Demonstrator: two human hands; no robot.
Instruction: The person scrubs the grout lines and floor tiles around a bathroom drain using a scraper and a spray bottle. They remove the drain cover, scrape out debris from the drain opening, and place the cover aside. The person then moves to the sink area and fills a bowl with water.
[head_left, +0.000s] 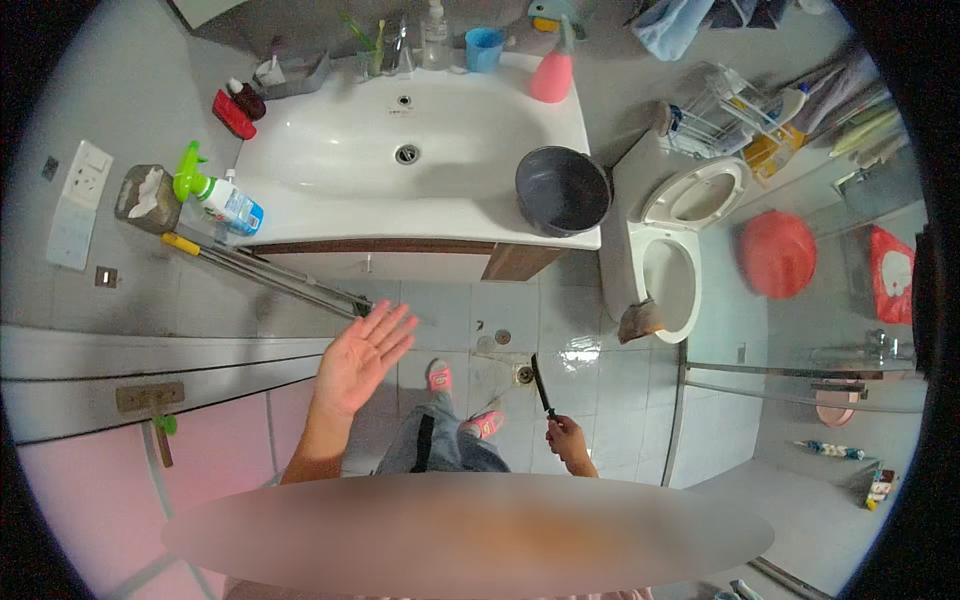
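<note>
My left hand (365, 358) is raised with the palm up and the fingers stretched out, holding nothing. It is above the tiled floor, in front of the washbasin cabinet (400, 265) and near the lower end of a metal pole with a yellow tip (270, 275). Lower and to the right, my right hand (567, 440) is closed around the handle of a slim black comb (541, 383). The comb points up and away from me, over the floor near a round drain (524, 375); its teeth are too small to make out.
A white washbasin (330, 170) spans the far side, with a dark grey tub (563, 190) on its right end and spray bottles (230, 203) at its left. The toilet (668, 285) stands right with its lid up. A pink door (210, 450) is at left, shower rails (800, 385) at right.
</note>
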